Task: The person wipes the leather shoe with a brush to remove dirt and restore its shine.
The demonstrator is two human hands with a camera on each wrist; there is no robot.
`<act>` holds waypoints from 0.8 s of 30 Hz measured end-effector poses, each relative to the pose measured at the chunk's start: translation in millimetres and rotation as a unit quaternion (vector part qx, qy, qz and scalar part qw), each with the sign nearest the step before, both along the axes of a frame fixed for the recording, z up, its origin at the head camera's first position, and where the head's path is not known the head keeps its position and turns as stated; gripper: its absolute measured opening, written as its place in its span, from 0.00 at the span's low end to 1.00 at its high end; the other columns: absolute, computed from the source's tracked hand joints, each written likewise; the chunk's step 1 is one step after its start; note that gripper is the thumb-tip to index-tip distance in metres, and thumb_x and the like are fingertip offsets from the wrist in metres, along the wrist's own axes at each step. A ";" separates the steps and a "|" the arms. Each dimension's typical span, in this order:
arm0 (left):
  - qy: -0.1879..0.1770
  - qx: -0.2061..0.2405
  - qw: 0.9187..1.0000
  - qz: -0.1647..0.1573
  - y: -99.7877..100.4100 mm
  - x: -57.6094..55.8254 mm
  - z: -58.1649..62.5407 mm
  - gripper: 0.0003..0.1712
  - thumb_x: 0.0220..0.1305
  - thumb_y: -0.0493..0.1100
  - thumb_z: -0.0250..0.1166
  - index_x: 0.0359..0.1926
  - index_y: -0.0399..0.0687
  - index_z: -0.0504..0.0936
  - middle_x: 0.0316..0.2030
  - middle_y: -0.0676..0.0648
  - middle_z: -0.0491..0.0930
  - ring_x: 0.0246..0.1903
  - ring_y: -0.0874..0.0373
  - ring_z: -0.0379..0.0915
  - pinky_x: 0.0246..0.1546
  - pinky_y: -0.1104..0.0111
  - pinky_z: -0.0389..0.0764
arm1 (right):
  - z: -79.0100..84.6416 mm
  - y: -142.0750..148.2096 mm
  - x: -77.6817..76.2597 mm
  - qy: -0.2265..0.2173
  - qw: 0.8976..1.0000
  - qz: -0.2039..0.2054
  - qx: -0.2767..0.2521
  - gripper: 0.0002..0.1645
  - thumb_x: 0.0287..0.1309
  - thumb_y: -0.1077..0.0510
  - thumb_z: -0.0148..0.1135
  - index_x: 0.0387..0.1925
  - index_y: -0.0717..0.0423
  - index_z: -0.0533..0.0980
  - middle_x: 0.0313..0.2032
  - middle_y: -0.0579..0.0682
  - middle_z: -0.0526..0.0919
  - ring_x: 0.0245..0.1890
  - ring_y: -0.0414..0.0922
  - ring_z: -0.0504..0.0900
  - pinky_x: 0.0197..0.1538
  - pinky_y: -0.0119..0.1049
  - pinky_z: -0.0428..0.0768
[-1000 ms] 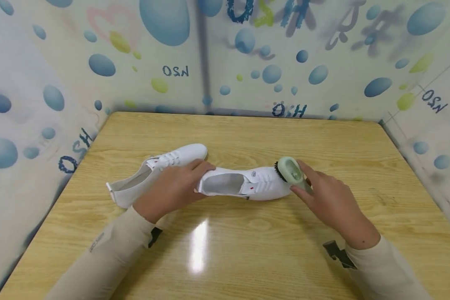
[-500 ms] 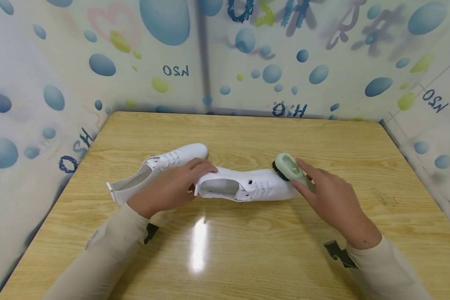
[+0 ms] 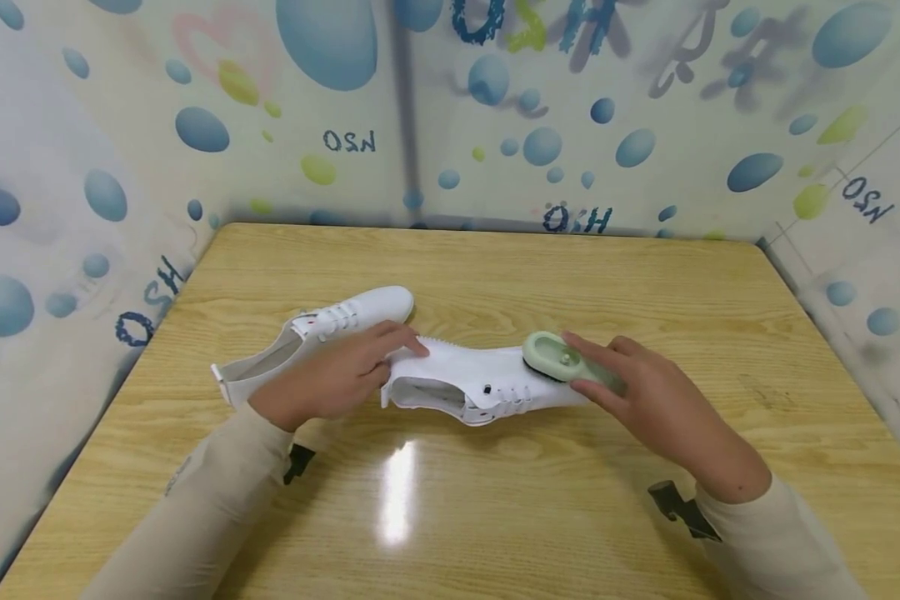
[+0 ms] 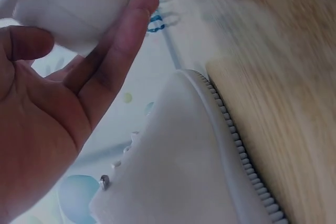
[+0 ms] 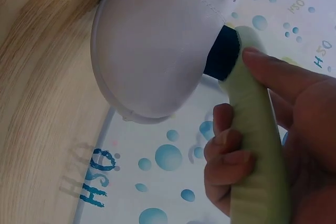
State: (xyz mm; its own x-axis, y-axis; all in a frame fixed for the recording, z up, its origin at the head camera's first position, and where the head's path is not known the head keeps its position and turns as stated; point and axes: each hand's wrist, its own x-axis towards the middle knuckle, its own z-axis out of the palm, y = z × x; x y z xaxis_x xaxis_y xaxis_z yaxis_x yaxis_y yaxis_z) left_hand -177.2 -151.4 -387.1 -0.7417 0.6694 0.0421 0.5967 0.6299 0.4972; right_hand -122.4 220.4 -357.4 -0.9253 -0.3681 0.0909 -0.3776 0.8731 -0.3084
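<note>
By its heel, my left hand (image 3: 337,375) grips a white lace-up shoe (image 3: 450,367); the left wrist view shows thumb and fingers on either side of the heel (image 4: 79,6). The shoe is rolled so its opening faces me and its far side turns up, toe to the right. My right hand (image 3: 656,404) holds a pale green shoe brush (image 3: 551,357) by the handle. Dark bristles (image 5: 223,53) touch the shoe's side near the toe in the right wrist view. A second white shoe (image 3: 371,308) lies behind my left hand, which partly covers it.
A wood-grain table (image 3: 495,517) carries both shoes. Walls (image 3: 495,125) printed with blue bubbles stand behind it and at both sides. The second shoe (image 4: 178,156) lies close to my left hand in the left wrist view.
The held shoe has rolled toward me, showing more of its far side. Held in my right hand, the brush first rose slightly, then moved left and nearer, from the toe along the shoe's side.
</note>
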 end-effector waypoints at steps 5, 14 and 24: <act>-0.024 0.018 0.999 0.015 1.3 -1.8 -2.4 0.17 0.75 0.37 0.43 0.54 0.60 0.74 0.52 0.53 0.74 0.44 0.58 0.73 0.49 0.62 0.74 | 2.2 -1.2 1.3 -0.009 1.000 0.005 0.005 0.35 0.64 0.49 0.66 0.72 0.39 0.67 0.39 0.53 0.79 0.26 0.41 0.69 0.30 0.35 0.68; -0.024 -0.018 0.999 0.023 1.5 -7.2 -13.3 0.21 0.79 0.45 0.46 0.68 0.53 0.70 0.59 0.51 0.78 0.59 0.58 0.74 0.61 0.57 0.74 | 0.8 -4.0 4.0 0.028 0.999 0.040 0.008 0.36 0.61 0.51 0.70 0.69 0.39 0.70 0.40 0.49 0.80 0.27 0.38 0.70 0.30 0.32 0.71; -0.026 -0.026 0.999 0.002 -2.1 -9.6 -10.9 0.22 0.78 0.44 0.50 0.68 0.51 0.74 0.61 0.53 0.78 0.59 0.59 0.74 0.62 0.57 0.74 | -1.7 -5.3 2.8 0.157 0.987 0.034 -0.026 0.31 0.48 0.54 0.79 0.57 0.51 0.81 0.39 0.54 0.86 0.28 0.44 0.82 0.29 0.39 0.80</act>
State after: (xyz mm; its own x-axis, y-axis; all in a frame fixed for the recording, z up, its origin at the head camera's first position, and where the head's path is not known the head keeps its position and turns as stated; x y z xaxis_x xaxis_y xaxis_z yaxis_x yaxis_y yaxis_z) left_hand -186.8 -153.5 -398.0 -0.7447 0.6667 -0.0304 0.5686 0.6577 0.4941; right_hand -119.6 215.1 -359.1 -0.8210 -0.4163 0.3906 -0.5199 0.8278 -0.2106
